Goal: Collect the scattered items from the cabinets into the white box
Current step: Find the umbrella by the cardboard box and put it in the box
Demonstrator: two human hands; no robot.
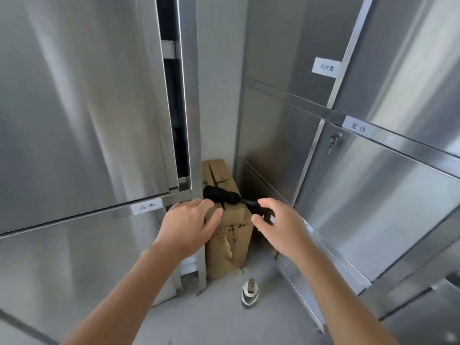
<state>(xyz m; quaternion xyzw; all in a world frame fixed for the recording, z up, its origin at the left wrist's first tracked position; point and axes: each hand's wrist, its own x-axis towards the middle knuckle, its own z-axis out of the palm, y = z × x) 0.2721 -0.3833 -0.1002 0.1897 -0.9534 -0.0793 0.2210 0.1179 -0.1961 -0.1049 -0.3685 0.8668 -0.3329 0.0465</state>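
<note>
A folded black umbrella (220,196) lies across the top of a brown cardboard box (230,235) in the corner between two steel cabinets. My left hand (190,224) is stretched out just left of the umbrella, fingers spread, holding nothing. My right hand (276,224) is curled open near the umbrella's handle end (251,202), thumb and fingers apart, with a small dark part partly hidden under the fingers. No white box is in view.
The left steel cabinet's upper door (82,100) stands slightly ajar, showing a dark gap (174,108). The right steel cabinet (373,183) has labelled doors and a key in its lock (334,140). A small white and metal object (249,292) sits on the grey floor.
</note>
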